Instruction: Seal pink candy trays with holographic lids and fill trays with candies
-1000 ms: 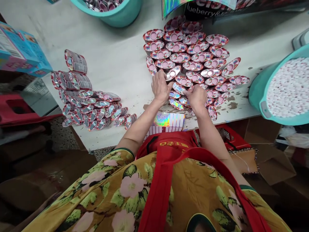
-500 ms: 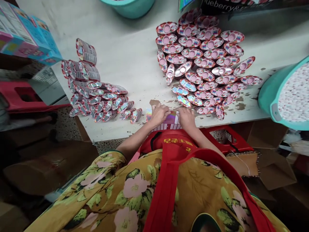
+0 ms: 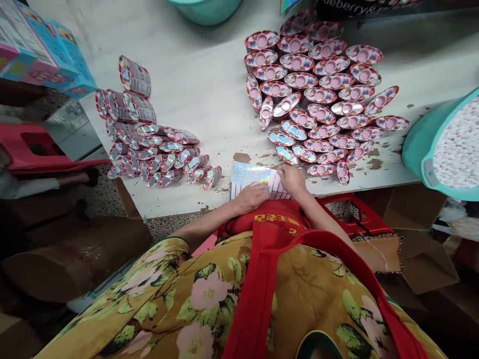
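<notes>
A shiny silver holographic sheet [image 3: 245, 173] with white strips and dark lines along its near part lies at the table's front edge, close to my apron. My left hand [image 3: 252, 196] rests over the sheet's near part, with its fingers stretched out and lying fairly flat. At the right end of the sheet, my right hand [image 3: 292, 180] has its fingers closed on the edge. Left of the sheet lies a cluster of small oval printed tubes [image 3: 170, 162] with shiny ends. Beyond my right hand stand rows of similar oval pieces [image 3: 322, 132], most with a pink round centre.
A teal tub [image 3: 421, 154] full of small white pieces stands at the right table edge. Another teal basin [image 3: 205, 12] sits at the back. Blue and pink boxes [image 3: 48, 60] are at the left. A red stool [image 3: 344, 212] is below the table edge.
My left hand has slid from the sheet's far edge back towards my body, uncovering more silver surface. My right hand has shifted slightly right and keeps hold of the sheet's edge.
</notes>
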A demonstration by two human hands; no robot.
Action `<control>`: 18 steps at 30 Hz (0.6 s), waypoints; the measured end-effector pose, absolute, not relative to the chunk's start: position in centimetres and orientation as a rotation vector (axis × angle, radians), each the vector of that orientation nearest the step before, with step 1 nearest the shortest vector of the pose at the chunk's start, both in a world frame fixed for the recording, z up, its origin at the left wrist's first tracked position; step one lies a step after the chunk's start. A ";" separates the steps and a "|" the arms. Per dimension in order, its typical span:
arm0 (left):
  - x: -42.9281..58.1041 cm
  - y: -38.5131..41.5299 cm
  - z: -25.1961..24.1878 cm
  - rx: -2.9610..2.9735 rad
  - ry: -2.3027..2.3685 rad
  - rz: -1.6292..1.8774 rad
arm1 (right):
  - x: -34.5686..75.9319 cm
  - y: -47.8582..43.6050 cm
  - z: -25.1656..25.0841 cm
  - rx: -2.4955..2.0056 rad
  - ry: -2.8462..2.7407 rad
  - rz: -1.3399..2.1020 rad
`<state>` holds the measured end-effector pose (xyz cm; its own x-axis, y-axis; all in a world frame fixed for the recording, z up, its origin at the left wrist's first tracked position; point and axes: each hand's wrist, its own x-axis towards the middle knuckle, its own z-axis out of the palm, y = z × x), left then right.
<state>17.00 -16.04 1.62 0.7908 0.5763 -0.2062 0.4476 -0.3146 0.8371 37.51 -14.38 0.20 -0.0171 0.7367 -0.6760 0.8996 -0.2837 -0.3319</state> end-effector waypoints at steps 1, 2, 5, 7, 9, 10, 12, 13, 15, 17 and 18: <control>16.9 -15.7 2.5 1.879 0.789 0.237 | 37.4 -14.5 0.5 2.045 1.769 -1.143; 16.9 -15.2 3.3 1.789 0.875 0.331 | 37.2 -14.5 0.8 2.045 1.817 -1.097; 17.4 -12.6 5.3 1.473 1.272 0.662 | 37.1 -13.0 2.0 2.077 2.104 -0.932; 17.8 -10.5 5.7 1.264 1.421 0.855 | 37.3 -10.4 2.2 2.082 2.330 -0.802; 18.0 -8.6 5.5 1.101 1.464 0.995 | 37.6 -6.6 1.9 2.047 2.475 -0.672; 18.1 -7.8 5.2 1.036 1.467 1.045 | 37.7 -4.6 1.6 2.016 2.509 -0.616; 17.9 -6.7 4.6 0.928 1.475 1.120 | 37.6 -1.0 0.8 1.931 2.539 -0.531; 17.7 -6.4 4.3 0.884 1.480 1.149 | 37.4 0.4 0.4 1.878 2.549 -0.507; 17.1 -5.9 3.7 0.820 1.499 1.201 | 36.4 2.0 -0.2 1.792 2.557 -0.495; 16.6 -5.4 3.3 0.776 1.517 1.248 | 34.9 2.3 -0.6 1.759 2.545 -0.537; 16.4 -5.0 3.2 0.756 1.523 1.269 | 34.2 2.2 -0.6 1.766 2.534 -0.577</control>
<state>16.38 -5.03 3.15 -0.3296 0.8995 -0.2870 -0.1198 0.2617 0.9577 34.18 2.19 -0.65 -0.3678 0.9067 -0.2062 0.9066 0.3004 -0.2964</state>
